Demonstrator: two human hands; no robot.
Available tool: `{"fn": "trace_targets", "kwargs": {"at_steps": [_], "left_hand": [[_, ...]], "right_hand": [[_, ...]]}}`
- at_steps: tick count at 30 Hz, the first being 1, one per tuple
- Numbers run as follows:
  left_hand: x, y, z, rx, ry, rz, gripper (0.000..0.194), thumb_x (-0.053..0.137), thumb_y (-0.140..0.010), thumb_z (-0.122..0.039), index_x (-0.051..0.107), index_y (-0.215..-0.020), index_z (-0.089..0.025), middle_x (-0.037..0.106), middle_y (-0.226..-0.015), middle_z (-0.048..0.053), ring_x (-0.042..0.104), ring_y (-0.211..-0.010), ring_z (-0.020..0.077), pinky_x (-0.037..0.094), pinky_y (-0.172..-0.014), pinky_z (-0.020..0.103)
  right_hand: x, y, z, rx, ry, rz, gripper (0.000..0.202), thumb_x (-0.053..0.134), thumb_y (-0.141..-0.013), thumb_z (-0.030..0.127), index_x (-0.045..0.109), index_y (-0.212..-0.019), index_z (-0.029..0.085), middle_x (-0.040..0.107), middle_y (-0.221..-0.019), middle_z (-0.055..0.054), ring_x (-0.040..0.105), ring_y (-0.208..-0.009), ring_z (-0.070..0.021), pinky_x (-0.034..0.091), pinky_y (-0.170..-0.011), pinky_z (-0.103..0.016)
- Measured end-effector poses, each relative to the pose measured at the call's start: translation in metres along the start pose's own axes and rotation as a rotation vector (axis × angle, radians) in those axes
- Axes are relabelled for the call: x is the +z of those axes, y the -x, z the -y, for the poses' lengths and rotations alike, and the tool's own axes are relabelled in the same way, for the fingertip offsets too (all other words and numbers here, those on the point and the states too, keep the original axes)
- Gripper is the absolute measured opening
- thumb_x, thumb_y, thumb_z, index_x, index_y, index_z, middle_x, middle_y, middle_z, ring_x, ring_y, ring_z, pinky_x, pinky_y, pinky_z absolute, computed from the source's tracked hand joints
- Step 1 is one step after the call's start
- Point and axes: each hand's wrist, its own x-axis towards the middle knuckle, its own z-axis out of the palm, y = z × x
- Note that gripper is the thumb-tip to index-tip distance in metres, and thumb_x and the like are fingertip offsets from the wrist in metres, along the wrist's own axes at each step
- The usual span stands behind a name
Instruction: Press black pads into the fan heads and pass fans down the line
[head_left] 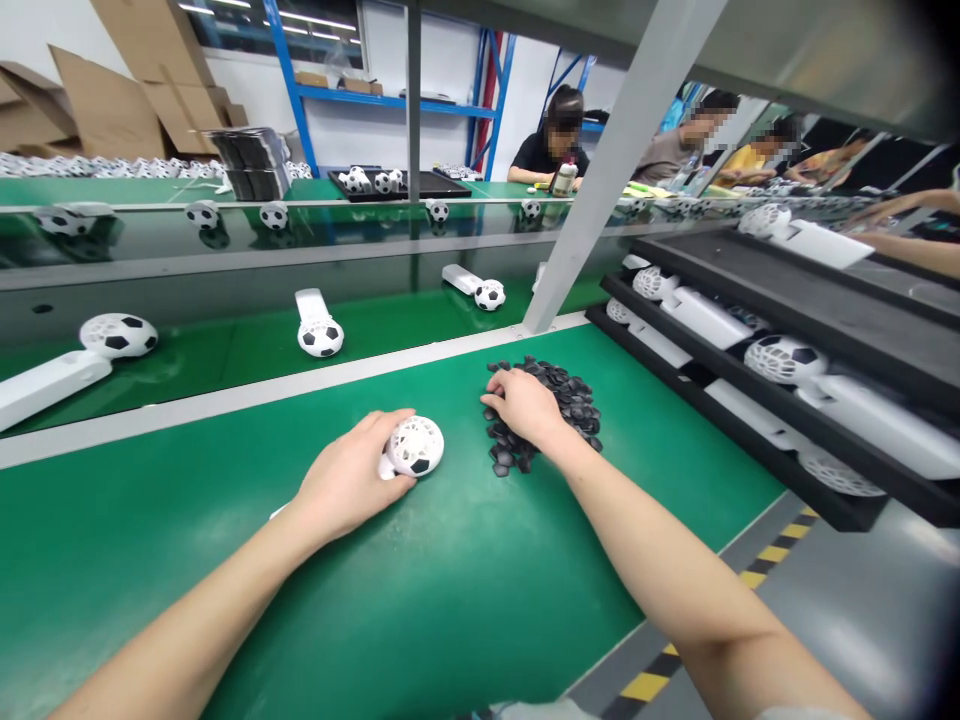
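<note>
My left hand (352,475) is wrapped round a white soccer-ball handheld fan (417,446), thumb on the near side and fingers on the far side. Its round openwork head faces up and shows a black patch near the bottom; most of the handle is hidden under my hand and wrist. To the right, a heap of small black pentagon pieces (577,400) lies on the green work surface (450,600). My right hand (523,402) reaches over the left part of this heap, fingers bent together at the pieces. Whatever is between the fingertips is too small to make out.
Beyond a metal rail, more ball-headed fans (321,336) lie on a green conveyor belt (225,350). Black trays (690,320) of fans are stacked at right. A slanted grey post (592,160) rises behind the heap. Several people (555,140) sit across the line.
</note>
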Motion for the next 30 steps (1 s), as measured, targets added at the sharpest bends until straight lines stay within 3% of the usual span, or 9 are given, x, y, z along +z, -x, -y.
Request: {"fn": "trace_targets", "kwargs": {"at_steps": [5,11,16,21,24,27,30], "left_hand": [[-0.009,0.001,0.007,0.193,-0.11,0.021,0.059,0.045,-0.07,-0.014,0.04,-0.127,-0.027,0.052,-0.123,0.001,0.048,-0.106,0.0247,0.037,-0.086,0.038],[-0.012,0.002,0.01,0.224,-0.149,-0.017,0.063,0.036,-0.069,-0.003,0.04,-0.128,-0.026,0.054,-0.119,0.004,0.046,-0.102,0.0241,0.034,-0.085,0.04],[-0.011,0.0,0.011,0.228,-0.157,0.002,0.065,0.038,-0.069,-0.003,0.038,-0.129,-0.027,0.054,-0.118,0.003,0.047,-0.099,0.024,0.035,-0.083,0.039],[-0.01,0.002,0.011,0.258,-0.172,-0.018,0.064,0.035,-0.07,0.0,0.039,-0.127,-0.027,0.052,-0.122,0.001,0.046,-0.1,0.023,0.033,-0.088,0.041],[-0.008,0.004,0.011,0.245,-0.197,-0.047,0.061,0.032,-0.073,0.002,0.041,-0.127,-0.025,0.055,-0.115,0.004,0.045,-0.1,0.023,0.028,-0.093,0.045],[-0.008,0.005,0.011,0.225,-0.205,-0.043,0.062,0.032,-0.072,0.002,0.04,-0.127,-0.023,0.057,-0.108,0.006,0.045,-0.1,0.0233,0.027,-0.095,0.047],[-0.008,0.004,0.012,0.216,-0.205,-0.028,0.062,0.032,-0.072,0.002,0.04,-0.128,-0.023,0.057,-0.106,0.007,0.044,-0.1,0.0233,0.027,-0.096,0.048]], "right_hand": [[-0.002,0.004,0.002,-0.043,-0.021,0.096,0.005,0.062,-0.075,0.02,0.059,-0.079,0.019,0.064,-0.077,-0.002,0.058,-0.069,-0.0137,0.041,-0.062,-0.023],[-0.013,0.015,0.006,-0.137,0.006,0.155,0.01,0.06,-0.077,0.022,0.06,-0.068,0.018,0.064,-0.074,-0.004,0.058,-0.07,-0.0167,0.04,-0.062,-0.026],[-0.018,0.023,0.007,-0.205,-0.006,0.181,0.013,0.056,-0.076,0.013,0.061,-0.066,0.019,0.063,-0.07,-0.003,0.058,-0.069,-0.017,0.041,-0.063,-0.027],[-0.022,0.036,0.025,-0.425,-0.278,0.231,0.022,0.046,-0.084,0.016,0.062,-0.098,0.021,0.062,-0.09,-0.004,0.058,-0.081,-0.0153,0.044,-0.073,-0.028],[-0.023,0.046,0.037,-0.532,-0.352,0.273,0.019,0.047,-0.084,0.016,0.063,-0.092,0.022,0.061,-0.087,-0.003,0.057,-0.082,-0.0144,0.044,-0.076,-0.028],[-0.022,0.051,0.041,-0.486,-0.484,0.331,0.014,0.047,-0.083,0.016,0.059,-0.086,0.02,0.062,-0.079,0.0,0.058,-0.074,-0.0126,0.046,-0.07,-0.026],[-0.021,0.053,0.041,-0.41,-0.688,0.481,0.015,0.046,-0.084,0.017,0.054,-0.095,0.02,0.062,-0.076,0.001,0.061,-0.069,-0.0115,0.049,-0.064,-0.025]]}}
